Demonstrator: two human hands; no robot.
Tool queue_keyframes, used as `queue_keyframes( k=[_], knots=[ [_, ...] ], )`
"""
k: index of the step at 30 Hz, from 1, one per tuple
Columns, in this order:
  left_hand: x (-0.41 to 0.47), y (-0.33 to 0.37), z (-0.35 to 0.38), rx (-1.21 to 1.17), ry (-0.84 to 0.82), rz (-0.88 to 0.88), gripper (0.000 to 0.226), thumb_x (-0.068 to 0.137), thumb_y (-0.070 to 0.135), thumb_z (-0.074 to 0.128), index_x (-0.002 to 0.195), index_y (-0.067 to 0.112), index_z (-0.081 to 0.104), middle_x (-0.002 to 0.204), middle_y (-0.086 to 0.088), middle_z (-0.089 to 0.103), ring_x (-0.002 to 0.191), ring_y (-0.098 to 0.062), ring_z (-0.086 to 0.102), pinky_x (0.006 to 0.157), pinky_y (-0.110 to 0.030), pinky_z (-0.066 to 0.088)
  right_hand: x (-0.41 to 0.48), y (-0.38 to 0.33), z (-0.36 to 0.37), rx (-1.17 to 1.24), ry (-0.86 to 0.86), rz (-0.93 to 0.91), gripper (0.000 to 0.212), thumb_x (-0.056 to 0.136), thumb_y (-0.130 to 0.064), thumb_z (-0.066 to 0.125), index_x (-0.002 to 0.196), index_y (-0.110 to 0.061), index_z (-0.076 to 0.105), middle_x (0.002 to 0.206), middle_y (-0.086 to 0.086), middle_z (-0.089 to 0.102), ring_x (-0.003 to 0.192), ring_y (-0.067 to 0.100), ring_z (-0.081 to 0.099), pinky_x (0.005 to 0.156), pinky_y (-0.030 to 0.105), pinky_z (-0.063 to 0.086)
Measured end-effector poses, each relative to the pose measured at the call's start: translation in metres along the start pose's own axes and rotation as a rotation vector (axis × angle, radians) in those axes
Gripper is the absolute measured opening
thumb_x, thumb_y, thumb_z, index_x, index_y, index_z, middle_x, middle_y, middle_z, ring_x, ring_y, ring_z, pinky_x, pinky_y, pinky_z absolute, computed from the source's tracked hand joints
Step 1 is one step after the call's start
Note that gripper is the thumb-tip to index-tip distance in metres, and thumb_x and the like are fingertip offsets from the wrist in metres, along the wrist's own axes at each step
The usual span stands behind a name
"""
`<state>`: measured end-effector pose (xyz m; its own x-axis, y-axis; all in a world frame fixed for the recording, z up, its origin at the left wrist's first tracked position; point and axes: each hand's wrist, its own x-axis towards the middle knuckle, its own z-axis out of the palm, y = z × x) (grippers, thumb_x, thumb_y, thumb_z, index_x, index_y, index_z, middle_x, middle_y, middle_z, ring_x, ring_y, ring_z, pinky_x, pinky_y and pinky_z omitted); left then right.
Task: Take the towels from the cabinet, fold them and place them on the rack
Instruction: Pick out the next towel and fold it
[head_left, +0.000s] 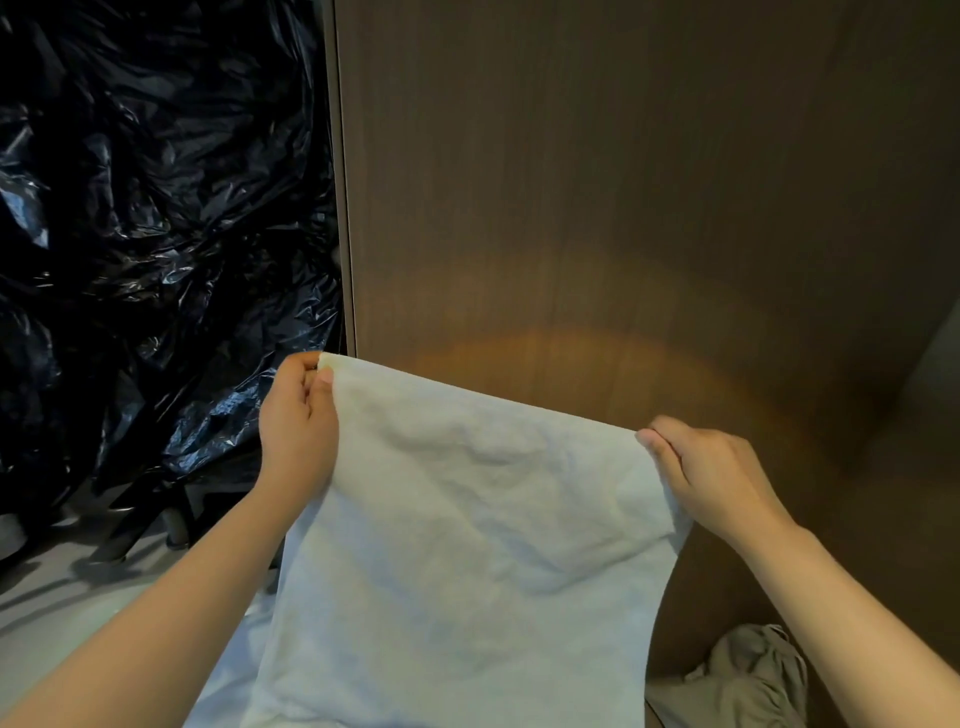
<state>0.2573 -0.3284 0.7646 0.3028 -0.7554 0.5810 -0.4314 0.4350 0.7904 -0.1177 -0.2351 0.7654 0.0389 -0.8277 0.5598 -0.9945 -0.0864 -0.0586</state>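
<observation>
towel (467, 519): white cloth you hold, matt, softly creased, slightly rough-looking.
plastic sheeting (156, 208): black, glossy, heavily crinkled, bright highlights on your left.
cabinet panel (623, 182): brown wood grain, smooth, matt, fine vertical streaks facing you.
grey cloth (753, 670): matt, rumpled, soft folds, by your right forearm.

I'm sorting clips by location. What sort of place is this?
Likely indoors beside a cabinet or wardrobe; which room is unclear. A tall wood-grain panel fills the view, crumpled black plastic sheeting is left of it, and a white towel is held up.
</observation>
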Motion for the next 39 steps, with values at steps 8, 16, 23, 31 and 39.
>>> queue_keyframes(
  k=[8, 16, 23, 31, 39],
  knots=[
    [-0.009, 0.049, 0.003, -0.134, -0.150, 0.139, 0.017, 0.096, 0.019, 0.054, 0.101, 0.032, 0.063, 0.084, 0.020, 0.064, 0.072, 0.002, 0.056, 0.065, -0.010, 0.044, -0.014, -0.008, 0.006, 0.072, -0.247, 0.136, 0.047, 0.096, -0.059, 0.025, 0.108, -0.031, 0.060, 0.108, -0.009, 0.065, 0.101, 0.010, 0.059, 0.099, 0.038, 0.045],
    [-0.043, 0.095, 0.034, -0.229, -0.403, 0.199, 0.015, 0.085, 0.018, 0.072, 0.090, 0.032, 0.072, 0.082, 0.010, 0.071, 0.072, -0.007, 0.065, 0.065, -0.018, 0.052, 0.005, -0.101, -0.010, 0.821, -0.109, 0.029, 0.049, 0.097, -0.060, 0.039, 0.139, -0.037, 0.048, 0.135, -0.022, 0.055, 0.123, -0.006, 0.050, 0.101, 0.018, 0.044],
    [-0.057, 0.102, 0.039, -0.271, -0.495, 0.116, 0.016, 0.082, 0.014, 0.075, 0.091, 0.027, 0.075, 0.080, 0.010, 0.073, 0.071, -0.008, 0.064, 0.066, -0.017, 0.050, 0.008, -0.120, -0.001, 1.071, 0.005, 0.146, 0.018, 0.102, -0.030, 0.049, 0.102, -0.027, 0.068, 0.094, -0.011, 0.068, 0.088, 0.008, 0.064, 0.076, 0.027, 0.052],
    [-0.082, 0.085, 0.026, -0.370, -0.493, -0.045, 0.013, 0.082, 0.006, 0.073, 0.084, 0.018, 0.070, 0.077, 0.001, 0.069, 0.065, -0.011, 0.061, 0.066, -0.024, 0.054, 0.009, -0.119, 0.001, 1.132, -0.047, 0.159, 0.020, 0.101, -0.034, 0.049, 0.094, -0.026, 0.066, 0.083, -0.007, 0.066, 0.077, 0.010, 0.061, 0.068, 0.022, 0.049],
    [-0.084, 0.079, 0.016, -0.206, -0.715, 0.083, 0.008, 0.086, 0.026, 0.071, 0.088, 0.029, 0.063, 0.085, 0.011, 0.065, 0.078, -0.006, 0.062, 0.068, -0.022, 0.051, 0.026, -0.107, -0.011, 1.078, 0.205, 0.247, 0.022, 0.100, -0.035, 0.051, 0.085, -0.026, 0.064, 0.081, -0.007, 0.062, 0.076, 0.014, 0.059, 0.063, 0.022, 0.048]
  ],
)
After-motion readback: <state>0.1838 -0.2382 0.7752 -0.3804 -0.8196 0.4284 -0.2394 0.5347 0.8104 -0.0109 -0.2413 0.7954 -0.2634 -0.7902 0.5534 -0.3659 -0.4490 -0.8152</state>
